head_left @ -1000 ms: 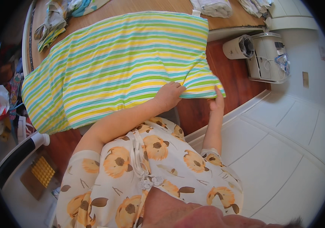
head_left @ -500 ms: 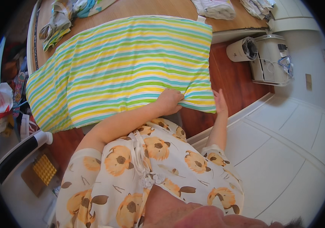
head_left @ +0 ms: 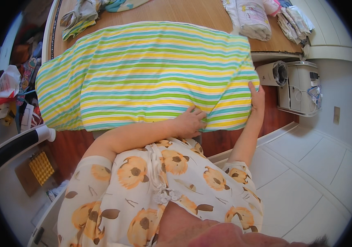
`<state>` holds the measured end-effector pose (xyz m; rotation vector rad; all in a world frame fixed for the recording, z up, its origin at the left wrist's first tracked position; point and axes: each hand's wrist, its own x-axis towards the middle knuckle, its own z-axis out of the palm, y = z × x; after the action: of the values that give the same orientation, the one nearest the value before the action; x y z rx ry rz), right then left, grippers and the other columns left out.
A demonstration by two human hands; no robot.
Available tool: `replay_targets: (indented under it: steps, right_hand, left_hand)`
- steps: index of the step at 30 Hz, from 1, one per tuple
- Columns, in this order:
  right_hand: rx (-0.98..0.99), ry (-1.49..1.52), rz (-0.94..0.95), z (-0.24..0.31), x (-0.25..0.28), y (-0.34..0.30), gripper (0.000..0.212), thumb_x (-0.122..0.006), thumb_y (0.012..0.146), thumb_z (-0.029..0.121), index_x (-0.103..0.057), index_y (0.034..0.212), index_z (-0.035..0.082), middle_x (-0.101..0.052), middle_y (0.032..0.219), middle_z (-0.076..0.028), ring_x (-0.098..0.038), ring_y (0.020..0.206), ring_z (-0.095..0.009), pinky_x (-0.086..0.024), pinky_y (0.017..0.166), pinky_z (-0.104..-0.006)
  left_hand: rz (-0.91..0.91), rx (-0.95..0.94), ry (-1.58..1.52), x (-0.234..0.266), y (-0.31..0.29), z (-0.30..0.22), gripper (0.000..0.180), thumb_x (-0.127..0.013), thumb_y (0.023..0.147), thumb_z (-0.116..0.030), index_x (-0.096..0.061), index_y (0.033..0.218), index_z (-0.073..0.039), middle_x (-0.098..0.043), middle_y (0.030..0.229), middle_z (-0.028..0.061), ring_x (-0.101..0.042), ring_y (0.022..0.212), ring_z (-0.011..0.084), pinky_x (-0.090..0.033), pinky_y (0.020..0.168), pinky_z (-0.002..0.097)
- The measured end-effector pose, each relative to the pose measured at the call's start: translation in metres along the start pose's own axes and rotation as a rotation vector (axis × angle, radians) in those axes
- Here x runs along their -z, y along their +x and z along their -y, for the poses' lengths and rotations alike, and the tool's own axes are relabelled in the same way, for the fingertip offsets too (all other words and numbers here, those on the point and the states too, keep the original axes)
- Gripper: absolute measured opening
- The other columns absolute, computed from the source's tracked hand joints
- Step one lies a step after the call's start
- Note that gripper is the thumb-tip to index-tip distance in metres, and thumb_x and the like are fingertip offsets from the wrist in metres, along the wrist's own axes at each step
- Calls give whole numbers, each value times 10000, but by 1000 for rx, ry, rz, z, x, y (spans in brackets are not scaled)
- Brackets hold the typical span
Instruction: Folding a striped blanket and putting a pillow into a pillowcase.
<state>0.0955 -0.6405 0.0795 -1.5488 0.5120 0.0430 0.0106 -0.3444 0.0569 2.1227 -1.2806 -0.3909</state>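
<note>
A wide striped cloth (head_left: pixel 155 78) in yellow, green, turquoise and white spreads before me, over the front of the wooden tabletop and toward my lap. Its surface looks fairly smooth, with a slanting fold near the right end. My left hand (head_left: pixel 189 122) rests on the near edge, fingers apart and slightly bent. At the right end my right hand (head_left: pixel 257 99) grips the cloth's edge, the thumb side uppermost. Part of the right fingers is hidden by the cloth. What lies beneath the cloth cannot be seen.
Folded clothes (head_left: pixel 253 20) and a smaller cloth pile (head_left: pixel 293 24) lie at the tabletop's (head_left: pixel 176 12) far right; crumpled garments (head_left: pixel 81 18) lie far left. A white bin (head_left: pixel 272 74) stands beside a pale cabinet (head_left: pixel 299 88). A black-and-white rail (head_left: pixel 19 148) and clutter (head_left: pixel 13 86) are at left.
My right hand has moved up and further right along the cloth's end, and the near right corner is spread flatter. My left hand has loosened its pinch. The view has shifted slightly.
</note>
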Motion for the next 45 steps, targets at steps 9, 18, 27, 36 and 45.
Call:
replay_targets:
  steps: [9, 18, 27, 36, 45]
  right_hand:
    - [514, -1043, 847, 9, -190, -61, 636, -607, 783, 120, -357, 1353, -12, -567, 1084, -277, -582, 994, -369, -462, 871, -385]
    - [341, -871, 1113, 20, -233, -45, 585, -581, 849, 285, -412, 1355, 45, -562, 1163, -238, -561, 1012, -294, -441, 894, -366]
    - [807, -787, 659, -55, -242, -117, 283, -585, 839, 245, -655, 1017, 36, -583, 1178, -151, -510, 1091, -311, -389, 933, -425]
    - [477, -459, 567, -43, -228, -71, 188, -556, 852, 116, -648, 994, 35, -656, 994, -148, -615, 930, -279, -474, 840, -373]
    - [-231, -324, 46, -45, -166, 38, 450, -557, 921, 366, -578, 1113, -41, -650, 952, -98, -614, 791, -152, -494, 672, -275]
  left_hand:
    - [222, -46, 3, 2, -9, 0, 502, -613, 796, -403, -555, 1211, -128, -478, 1275, 162, -422, 1210, 376, -309, 1026, 505]
    - [-63, -102, -25, 8, -39, 7, 489, -619, 797, -367, -547, 1223, -138, -513, 1257, 144, -484, 1164, 332, -381, 991, 433]
    - [356, 458, -803, 96, -127, 38, 330, -551, 915, -361, -683, 961, -63, -678, 816, 101, -615, 689, 169, -482, 678, 303]
    - [-487, 352, -164, 68, -120, 31, 375, -694, 773, -220, -587, 1104, -80, -594, 1047, 119, -570, 970, 279, -472, 774, 360]
    - [-39, 176, 256, 73, -72, -4, 704, -753, 686, -360, -479, 1284, -110, -425, 1341, 171, -394, 1246, 330, -311, 1013, 521]
